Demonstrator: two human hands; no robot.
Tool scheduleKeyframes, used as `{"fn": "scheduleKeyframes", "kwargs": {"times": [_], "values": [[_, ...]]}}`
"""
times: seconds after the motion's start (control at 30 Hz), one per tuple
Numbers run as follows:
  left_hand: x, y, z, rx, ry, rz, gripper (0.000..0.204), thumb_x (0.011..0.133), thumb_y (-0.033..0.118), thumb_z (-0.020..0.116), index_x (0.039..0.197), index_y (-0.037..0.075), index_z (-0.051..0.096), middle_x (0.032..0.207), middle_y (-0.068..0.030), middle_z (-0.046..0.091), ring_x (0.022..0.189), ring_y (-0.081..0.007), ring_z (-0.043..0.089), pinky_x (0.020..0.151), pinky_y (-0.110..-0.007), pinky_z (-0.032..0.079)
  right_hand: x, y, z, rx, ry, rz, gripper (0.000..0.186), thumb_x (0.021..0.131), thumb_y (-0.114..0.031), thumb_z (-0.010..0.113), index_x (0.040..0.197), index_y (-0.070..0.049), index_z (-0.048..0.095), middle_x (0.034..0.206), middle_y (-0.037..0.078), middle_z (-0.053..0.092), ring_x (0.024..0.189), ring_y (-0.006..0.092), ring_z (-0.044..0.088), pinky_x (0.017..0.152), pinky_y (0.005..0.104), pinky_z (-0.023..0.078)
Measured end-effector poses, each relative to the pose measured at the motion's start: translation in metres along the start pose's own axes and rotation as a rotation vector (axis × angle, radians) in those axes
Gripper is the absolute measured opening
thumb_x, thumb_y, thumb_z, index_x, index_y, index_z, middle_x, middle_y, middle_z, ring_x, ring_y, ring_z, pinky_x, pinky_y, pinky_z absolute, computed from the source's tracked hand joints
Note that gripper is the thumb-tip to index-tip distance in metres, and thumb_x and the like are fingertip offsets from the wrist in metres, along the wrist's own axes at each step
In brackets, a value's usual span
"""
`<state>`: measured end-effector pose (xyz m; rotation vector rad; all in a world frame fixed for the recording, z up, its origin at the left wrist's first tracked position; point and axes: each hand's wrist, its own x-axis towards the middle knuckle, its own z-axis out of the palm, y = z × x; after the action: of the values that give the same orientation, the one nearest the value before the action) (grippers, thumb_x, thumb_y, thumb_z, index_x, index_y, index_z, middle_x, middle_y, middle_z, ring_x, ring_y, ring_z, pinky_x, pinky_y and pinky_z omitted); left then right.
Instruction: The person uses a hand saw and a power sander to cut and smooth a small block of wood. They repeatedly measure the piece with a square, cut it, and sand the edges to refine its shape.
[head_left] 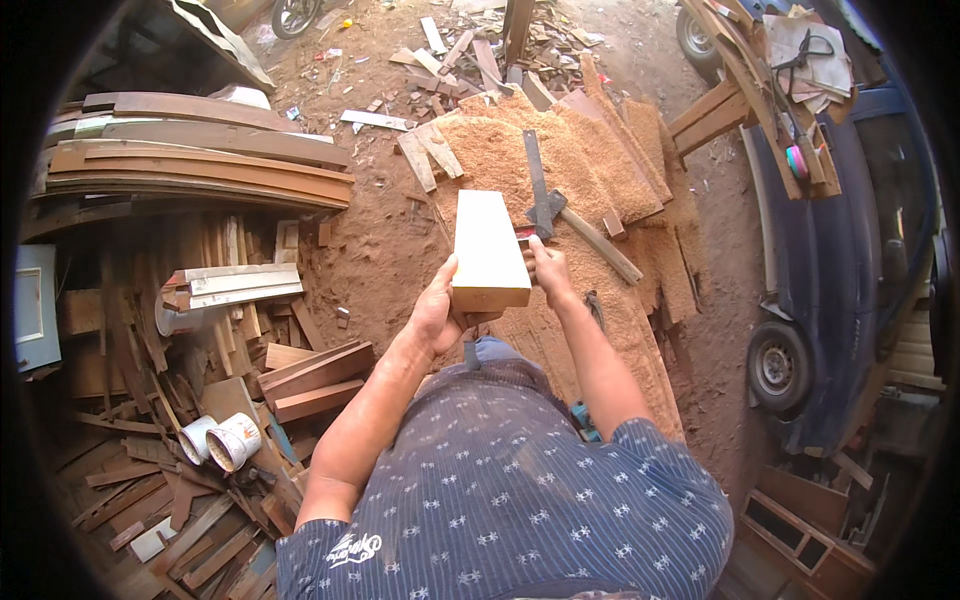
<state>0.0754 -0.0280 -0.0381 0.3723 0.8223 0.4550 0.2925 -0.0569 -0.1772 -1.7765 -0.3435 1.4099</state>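
Head view: wooden block (488,240) sits between left fingers (448,272), clamped on its edge, and right fingers (537,250), curled at its right side, cannot tell on what. Not yet set down; hammer (600,245) lies unheld beyond right fingers.

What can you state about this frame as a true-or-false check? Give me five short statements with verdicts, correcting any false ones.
1. The left hand and right hand are at opposite sides of the pale wooden block. True.
2. The right hand holds the wooden-handled tool. False: the wooden-handled tool lies on the tan surface.
3. Two white buckets are among the scrap wood at the left. True.
4. The car on the right is white. False: the car is dark blue.
5. A pink roll is at the upper right. True.
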Motion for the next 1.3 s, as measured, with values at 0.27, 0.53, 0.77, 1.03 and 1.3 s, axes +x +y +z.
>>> {"fn": "scheduleKeyframes", "kwargs": {"times": [0.27,0.53,0.77,1.03,1.3], "values": [[0.024,0.018,0.038,-0.028,0.083,0.043,0.065,0.108,0.055,0.027,0.148,0.005,0.040,0.132,-0.0163,0.060,0.114,-0.0281,0.066,0.092,-0.045,0.061,0.149,0.057,-0.028,-0.684,0.344,-0.068,0.077,0.074,-0.044,0.084,0.132,-0.002,0.055,0.132,0.024,0.056,0.124,0.0371,0.057,0.105,0.0449,0.047],[0.039,0.044,0.049,-0.069,0.079,0.083,0.065,0.108,0.056,0.026,0.147,0.006,0.041,0.132,-0.0178,0.060,0.112,-0.0307,0.067,0.091,-0.045,0.062,0.162,0.059,-0.018,-0.589,0.425,-0.036,0.073,0.070,-0.027,0.090,0.127,-0.004,0.050,0.130,0.021,0.053,0.124,0.0369,0.055,0.104,0.0454,0.048],[0.043,0.047,0.049,-0.081,0.103,0.071,0.067,0.107,0.058,0.028,0.146,0.005,0.042,0.128,-0.0186,0.062,0.109,-0.0332,0.068,0.091,-0.045,0.063,0.182,0.080,-0.022,-0.628,0.499,-0.085,0.070,0.069,-0.025,0.092,0.125,-0.004,0.055,0.127,0.023,0.056,0.121,0.0369,0.057,0.102,0.0449,0.049],[0.044,0.049,0.038,-0.079,0.068,0.081,0.068,0.107,0.058,0.027,0.145,0.003,0.043,0.129,-0.0204,0.061,0.110,-0.0344,0.068,0.092,-0.046,0.062,0.178,0.055,-0.026,-0.402,0.228,0.038,0.037,0.079,-0.026,0.086,0.101,0.000,0.073,0.090,0.011,0.074,0.080,0.0204,0.072,0.070,0.0367,0.057],[0.017,0.053,0.037,-0.047,0.100,0.073,0.075,0.105,0.062,0.026,0.146,0.001,0.042,0.134,-0.0215,0.058,0.116,-0.0338,0.065,0.092,-0.045,0.062,0.144,0.026,-0.047,0.168,0.517,-0.227,0.021,0.092,-0.011,0.071,0.105,0.003,0.063,0.091,0.011,0.070,0.072,0.0182,0.069,0.060,0.0304,0.059]]}}
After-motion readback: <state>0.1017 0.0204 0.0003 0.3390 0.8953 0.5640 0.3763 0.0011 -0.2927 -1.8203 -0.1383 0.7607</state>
